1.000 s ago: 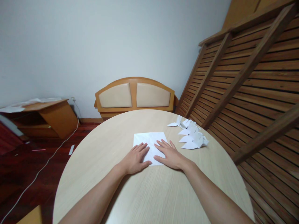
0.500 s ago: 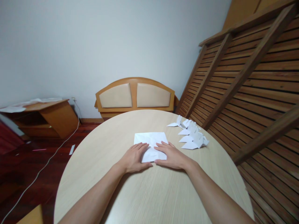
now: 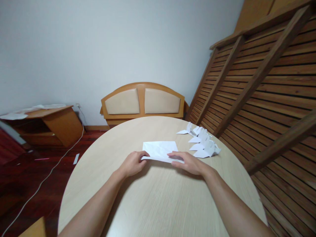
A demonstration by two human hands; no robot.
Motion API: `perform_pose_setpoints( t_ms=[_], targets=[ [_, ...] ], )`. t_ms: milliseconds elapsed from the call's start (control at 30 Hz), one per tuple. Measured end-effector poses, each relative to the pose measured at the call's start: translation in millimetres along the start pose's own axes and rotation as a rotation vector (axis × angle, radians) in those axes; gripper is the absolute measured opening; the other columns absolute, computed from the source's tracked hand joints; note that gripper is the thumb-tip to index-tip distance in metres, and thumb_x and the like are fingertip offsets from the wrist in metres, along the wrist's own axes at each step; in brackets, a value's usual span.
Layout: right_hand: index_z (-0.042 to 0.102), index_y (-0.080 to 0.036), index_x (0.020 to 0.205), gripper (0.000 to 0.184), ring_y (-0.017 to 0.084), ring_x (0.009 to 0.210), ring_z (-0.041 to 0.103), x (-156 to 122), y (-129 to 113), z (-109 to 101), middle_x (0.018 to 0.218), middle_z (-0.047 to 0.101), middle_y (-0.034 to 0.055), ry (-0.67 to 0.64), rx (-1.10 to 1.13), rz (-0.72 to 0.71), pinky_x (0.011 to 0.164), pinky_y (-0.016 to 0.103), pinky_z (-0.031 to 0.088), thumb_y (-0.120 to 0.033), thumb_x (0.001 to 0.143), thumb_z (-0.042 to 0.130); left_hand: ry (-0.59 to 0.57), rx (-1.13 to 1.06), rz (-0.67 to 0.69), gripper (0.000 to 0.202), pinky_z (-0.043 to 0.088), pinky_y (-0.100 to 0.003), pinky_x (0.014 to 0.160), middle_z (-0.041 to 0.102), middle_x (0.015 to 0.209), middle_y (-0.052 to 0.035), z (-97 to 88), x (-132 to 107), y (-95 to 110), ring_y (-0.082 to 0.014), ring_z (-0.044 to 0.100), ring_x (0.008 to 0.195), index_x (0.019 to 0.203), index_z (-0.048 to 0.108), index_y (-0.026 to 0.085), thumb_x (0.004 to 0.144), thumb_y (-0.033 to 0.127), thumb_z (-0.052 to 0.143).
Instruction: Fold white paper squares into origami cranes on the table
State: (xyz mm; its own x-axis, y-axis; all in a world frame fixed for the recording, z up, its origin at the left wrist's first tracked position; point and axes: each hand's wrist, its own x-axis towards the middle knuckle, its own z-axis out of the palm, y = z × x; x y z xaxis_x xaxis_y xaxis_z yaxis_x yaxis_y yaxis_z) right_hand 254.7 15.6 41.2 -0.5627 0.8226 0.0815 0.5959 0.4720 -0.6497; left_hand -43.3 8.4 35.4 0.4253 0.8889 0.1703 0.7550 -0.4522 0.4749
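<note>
Both hands [image 3: 134,163] [image 3: 189,163] pinching white paper [image 3: 160,149]; pale round table [image 3: 158,197], headboard [image 3: 141,102] beyond, slatted wooden panel [image 3: 256,70] right.

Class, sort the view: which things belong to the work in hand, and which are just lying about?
Work in hand: white paper, held by left hand and right hand; round table; probably folded paper pieces, untouched.

Lying about: floor cable; white strip on floor.

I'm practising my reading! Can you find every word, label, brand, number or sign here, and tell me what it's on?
There are none I can read.
White paper: no writing shows.
Folded papers: tiny dark marks, too small to tell whether they're writing.
Desk: no readable text.
</note>
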Motion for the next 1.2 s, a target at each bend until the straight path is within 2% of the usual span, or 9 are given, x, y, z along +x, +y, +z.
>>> perform_pose_setpoints(
  t_ms=[133, 267, 433, 567, 667, 767, 933, 1100, 1200],
  targets=[
    [0.065, -0.023, 0.126, 0.043, 0.027, 0.119, 0.061, 1, 4, -4, 0.130, 0.067, 0.0071, 0.063, 0.129, -0.017, 0.104, 0.042, 0.044, -0.049, 0.094, 0.051, 0.138, -0.019, -0.084, 0.025, 0.041, -0.026, 0.065, 0.071, 0.076, -0.0031, 4.9, 4, -4, -0.0183, 0.063, 0.068, 0.091, 0.069, 0.020, 0.090, 0.025, 0.045],
    [0.064, -0.019, 0.114, 0.036, 0.026, 0.102, 0.068, 9, 15, 9, 0.114, 0.073, 0.0087, 0.229, 0.182, 0.087, 0.090, 0.038, 0.052, -0.046, 0.091, 0.058, 0.223, -0.057, -0.136, 0.026, 0.037, -0.025, 0.060, 0.067, 0.073, -0.0022, 10.4, 6, -7, -0.0169, 0.060, 0.065, 0.086, 0.065, 0.019, 0.095, 0.032, 0.044],
    [0.051, -0.020, 0.130, 0.043, 0.025, 0.092, 0.070, 18, 25, 23, 0.109, 0.074, 0.0097, 0.328, 0.162, 0.124, 0.084, 0.039, 0.053, -0.039, 0.093, 0.056, 0.270, 0.019, -0.223, 0.028, 0.039, -0.027, 0.060, 0.067, 0.072, -0.0038, 16.8, 8, -13, -0.0183, 0.060, 0.066, 0.087, 0.061, 0.018, 0.096, 0.039, 0.046],
    [0.039, -0.020, 0.144, 0.056, 0.027, 0.097, 0.070, 20, 28, 26, 0.111, 0.074, 0.0123, 0.342, 0.066, 0.176, 0.088, 0.041, 0.050, -0.034, 0.093, 0.057, 0.279, 0.078, -0.275, 0.038, 0.050, -0.033, 0.075, 0.072, 0.103, -0.0106, 21.8, 8, -16, -0.0240, 0.069, 0.089, 0.129, 0.051, 0.018, 0.095, 0.037, 0.049],
    [0.035, -0.017, 0.149, 0.063, 0.030, 0.104, 0.068, 21, 32, 28, 0.115, 0.072, 0.0160, 0.345, -0.036, 0.203, 0.092, 0.044, 0.049, -0.034, 0.092, 0.058, 0.355, 0.157, -0.089, 0.065, 0.043, -0.044, 0.106, 0.044, 0.150, -0.0177, 26.7, 7, -12, -0.0296, 0.047, 0.135, 0.149, 0.029, 0.018, 0.091, 0.033, 0.054],
    [0.032, -0.012, 0.151, 0.067, 0.031, 0.117, 0.062, 21, 34, 30, 0.129, 0.064, 0.0201, 0.364, -0.159, 0.181, 0.098, 0.045, 0.047, -0.031, 0.092, 0.057, 0.256, 0.218, 0.083, 0.065, 0.027, -0.050, 0.119, 0.019, 0.164, -0.0161, 35.4, 6, -3, -0.0310, 0.018, 0.151, 0.151, 0.030, 0.017, 0.091, 0.031, 0.052],
    [0.041, -0.012, 0.148, 0.060, 0.032, 0.142, 0.037, 23, 11, 36, 0.153, 0.043, 0.0177, 0.446, -0.409, 0.075, 0.115, 0.050, 0.032, -0.032, 0.093, 0.053, 0.039, 0.205, 0.080, 0.065, 0.023, -0.054, 0.121, 0.022, 0.163, -0.0167, 50.2, 5, 9, -0.0307, 0.016, 0.151, 0.152, 0.029, 0.014, 0.093, 0.032, 0.049],
    [0.029, -0.020, 0.156, 0.062, 0.024, 0.151, 0.019, 27, -19, 62, 0.162, 0.028, 0.0063, 0.122, -0.352, -0.062, 0.123, 0.046, 0.018, -0.048, 0.101, 0.035, -0.075, 0.177, 0.106, 0.064, 0.023, -0.050, 0.121, 0.023, 0.162, -0.0157, 51.1, 5, 13, -0.0289, 0.015, 0.151, 0.155, 0.026, 0.013, 0.099, 0.041, 0.040],
    [0.022, -0.021, 0.158, 0.062, 0.023, 0.152, 0.014, 30, -20, 72, 0.164, 0.023, 0.0034, 0.003, -0.327, -0.003, 0.123, 0.048, 0.014, -0.050, 0.103, 0.024, -0.133, 0.191, 0.121, 0.062, 0.021, -0.049, 0.122, 0.023, 0.162, -0.0128, 48.9, 4, 14, -0.0277, 0.018, 0.151, 0.156, 0.023, 0.016, 0.101, 0.042, 0.035]
  ],
)
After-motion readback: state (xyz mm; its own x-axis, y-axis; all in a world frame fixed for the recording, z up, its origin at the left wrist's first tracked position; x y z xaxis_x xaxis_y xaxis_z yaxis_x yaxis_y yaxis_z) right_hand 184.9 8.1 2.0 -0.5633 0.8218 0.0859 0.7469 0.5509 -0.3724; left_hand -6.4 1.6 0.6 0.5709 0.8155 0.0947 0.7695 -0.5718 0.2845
